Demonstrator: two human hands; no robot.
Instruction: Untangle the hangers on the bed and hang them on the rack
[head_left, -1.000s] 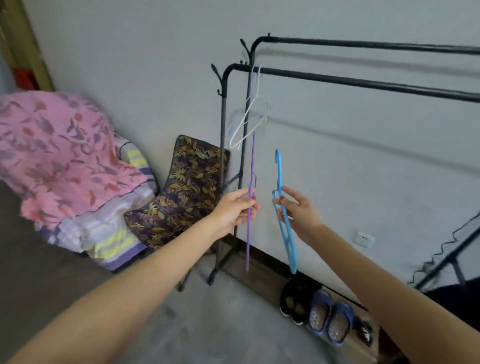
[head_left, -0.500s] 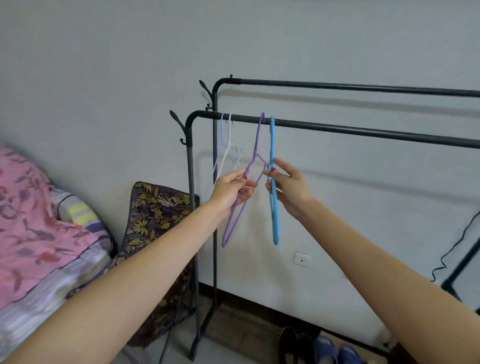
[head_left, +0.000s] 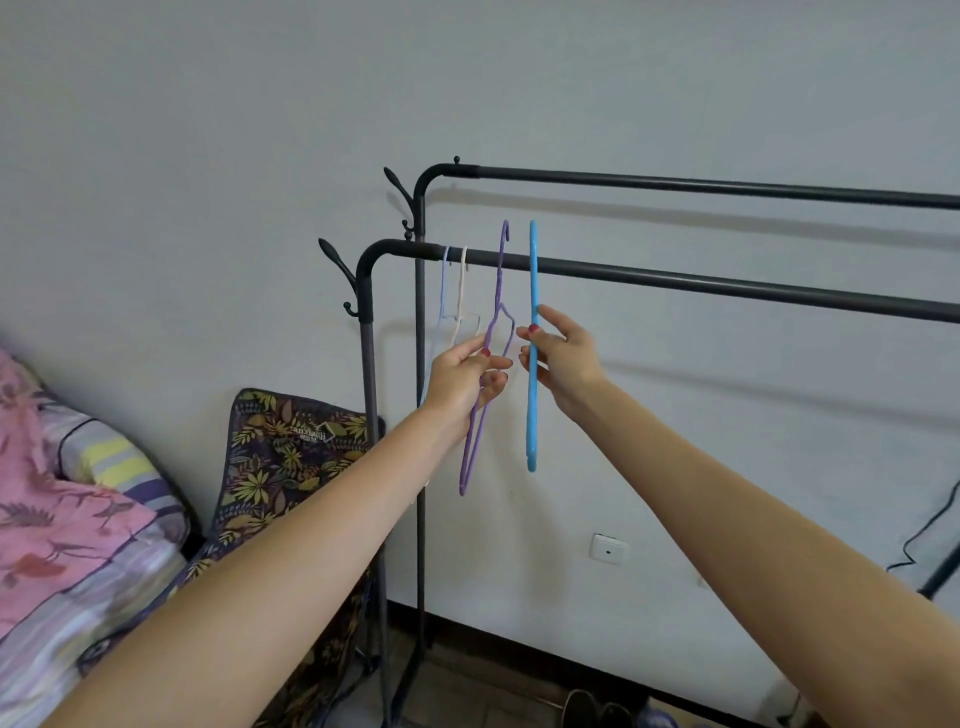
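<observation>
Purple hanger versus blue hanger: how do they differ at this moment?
The purple hanger is thin and tilted, pinched by the left hand; the blue hanger is thicker, seen edge-on and upright, pinched by the right hand. Both hook tops reach above the front rail; whether either is hooked on is unclear.

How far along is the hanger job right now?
Done: a pale blue hanger and a white hanger hang on the front rail. In hand: left hand holds the purple hanger, right hand the blue hanger, hooks raised above the rail. Left: hooking both.
</observation>
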